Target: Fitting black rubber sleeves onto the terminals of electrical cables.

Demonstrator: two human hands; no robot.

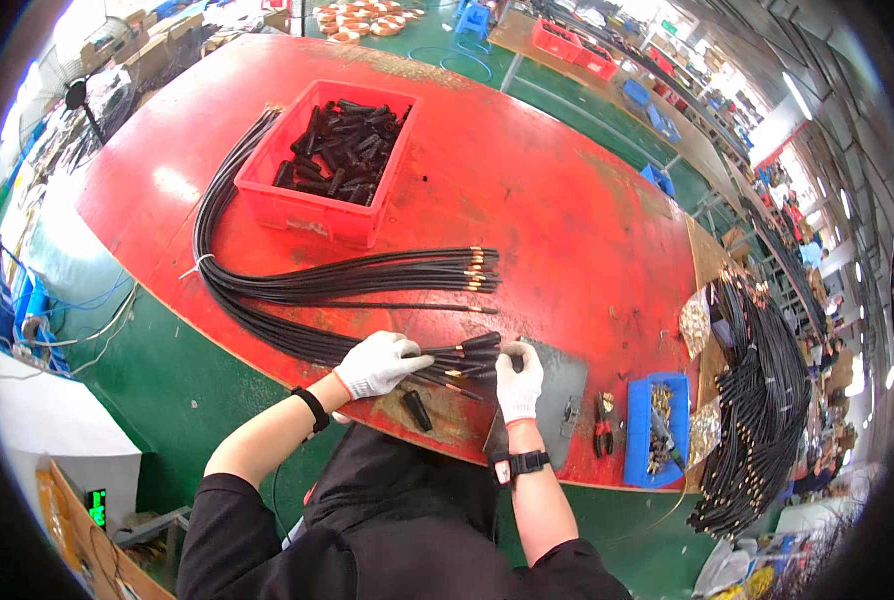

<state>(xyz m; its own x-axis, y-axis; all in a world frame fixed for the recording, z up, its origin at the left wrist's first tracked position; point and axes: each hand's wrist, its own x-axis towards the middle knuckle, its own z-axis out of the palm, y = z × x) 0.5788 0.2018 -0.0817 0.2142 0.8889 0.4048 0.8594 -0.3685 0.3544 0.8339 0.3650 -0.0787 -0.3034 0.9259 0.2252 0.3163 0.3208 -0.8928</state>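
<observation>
Grips black cables in the white-gloved left hand, fingers closed on them a little short of their ends, close to the near edge of a red table; holds the right hand, also white-gloved, just right of those ends, fingers curled beside black sleeves fitted over some of the tips; cannot tell a clamping of the right fingertips on a sleeve from mere closeness; wears a black band on the left wrist and another dark band on the right.

Has the cables bending round at the left in a wide loop, bound there with a white tie; has farther off, beyond the hands, more cable ends with copper-coloured tips, and one single cable apart from them on the near side; has a loose black sleeve near and right of the left hand; has at far left a red bin filled with black sleeves; has, right of the right hand, a grey plate, red-handled pliers, a blue bin of small metal parts and, rightmost, a large cable bundle.
</observation>
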